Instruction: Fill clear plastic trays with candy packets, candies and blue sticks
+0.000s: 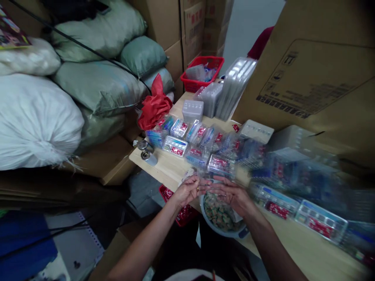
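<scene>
My left hand (189, 190) and my right hand (230, 194) meet just above a pale round bowl (231, 233) filled with several small green and brown pieces. The fingers of both hands are curled and pinched together around something small and clear that I cannot make out. A ring shows on one left finger. The bowl rests at the near edge of a light wooden table (299, 242). Just beyond my hands lie several clear plastic packs (221, 164) with red labels, spread across the table.
Stacks of empty clear trays (231, 89) and a red basket (202, 72) stand at the table's far end. Two small tins (148, 152) sit at its left corner beside a red cloth (154, 105). Full sacks (99, 84) pile up left; large cardboard boxes (316, 66) rise right.
</scene>
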`<state>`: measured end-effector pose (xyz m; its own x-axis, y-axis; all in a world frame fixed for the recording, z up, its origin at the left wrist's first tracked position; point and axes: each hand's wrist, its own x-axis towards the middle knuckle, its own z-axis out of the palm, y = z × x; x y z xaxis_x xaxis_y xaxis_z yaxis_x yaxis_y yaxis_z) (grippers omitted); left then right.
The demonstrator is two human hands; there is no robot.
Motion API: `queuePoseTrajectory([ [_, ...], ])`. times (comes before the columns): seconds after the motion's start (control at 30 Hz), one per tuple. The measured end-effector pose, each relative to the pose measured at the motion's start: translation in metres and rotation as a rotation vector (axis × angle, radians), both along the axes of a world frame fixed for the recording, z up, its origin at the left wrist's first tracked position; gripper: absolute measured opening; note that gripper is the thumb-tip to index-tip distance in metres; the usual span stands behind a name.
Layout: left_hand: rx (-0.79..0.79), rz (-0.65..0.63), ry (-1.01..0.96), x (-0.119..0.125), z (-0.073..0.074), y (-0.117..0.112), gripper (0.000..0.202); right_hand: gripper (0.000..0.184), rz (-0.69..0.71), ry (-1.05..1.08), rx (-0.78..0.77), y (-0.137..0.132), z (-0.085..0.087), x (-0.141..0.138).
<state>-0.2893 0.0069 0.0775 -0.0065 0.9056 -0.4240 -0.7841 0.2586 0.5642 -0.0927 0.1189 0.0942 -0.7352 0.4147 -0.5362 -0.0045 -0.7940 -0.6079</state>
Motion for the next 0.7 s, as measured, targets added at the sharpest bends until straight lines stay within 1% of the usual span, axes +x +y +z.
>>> queuePoseTrajectory([
  [0.07, -0.076, 0.027, 0.024, 0.0, -0.01, -0.005, 0.031, 0.045, -0.002, -0.071, 0.031, -0.001, -0.001, -0.007],
  [0.1, -0.134, 0.049, 0.066, -0.002, -0.015, -0.007, 0.03, 0.043, -0.009, -0.099, 0.062, -0.001, -0.002, -0.01],
  [0.17, -0.261, 0.094, 0.227, -0.011, -0.023, -0.006, 0.026, 0.043, -0.071, -0.162, 0.163, 0.006, -0.006, -0.017],
  [0.27, -0.395, 0.174, 0.546, -0.027, -0.029, 0.005, 0.017, 0.04, -0.218, -0.278, 0.414, 0.03, -0.011, -0.028],
  [0.33, -0.427, 0.224, 0.66, -0.039, -0.027, 0.018, 0.018, 0.035, -0.274, -0.332, 0.589, 0.048, -0.009, -0.037],
  [0.37, -0.434, 0.232, 0.661, -0.044, -0.024, 0.025, 0.021, 0.033, -0.271, -0.343, 0.682, 0.055, -0.006, -0.041],
  [0.4, -0.434, 0.215, 0.611, -0.048, -0.02, 0.032, 0.026, 0.03, -0.243, -0.335, 0.791, 0.06, -0.001, -0.046],
  [0.43, -0.427, 0.18, 0.519, -0.052, -0.015, 0.038, 0.033, 0.025, -0.178, -0.302, 0.915, 0.062, 0.004, -0.052],
  [0.5, -0.399, 0.058, 0.273, -0.059, -0.005, 0.047, 0.046, 0.018, 0.039, -0.168, 1.181, 0.061, 0.017, -0.063],
  [0.53, -0.376, -0.017, 0.154, -0.062, -0.001, 0.049, 0.048, 0.019, 0.153, -0.094, 1.291, 0.059, 0.021, -0.069],
  [0.57, -0.352, -0.089, 0.07, -0.064, 0.002, 0.05, 0.046, 0.021, 0.249, -0.03, 1.37, 0.057, 0.024, -0.074],
  [0.6, -0.334, -0.147, 0.033, -0.066, 0.003, 0.05, 0.044, 0.022, 0.319, 0.021, 1.416, 0.055, 0.025, -0.079],
  [0.63, -0.325, -0.187, 0.023, -0.067, 0.003, 0.049, 0.044, 0.021, 0.359, 0.053, 1.438, 0.054, 0.023, -0.083],
  [0.67, -0.334, -0.205, 0.029, -0.067, 0.001, 0.048, 0.046, 0.021, 0.369, 0.061, 1.446, 0.054, 0.019, -0.086],
  [0.7, -0.365, -0.193, 0.045, -0.068, -0.002, 0.046, 0.049, 0.023, 0.348, 0.038, 1.448, 0.056, 0.013, -0.088],
])
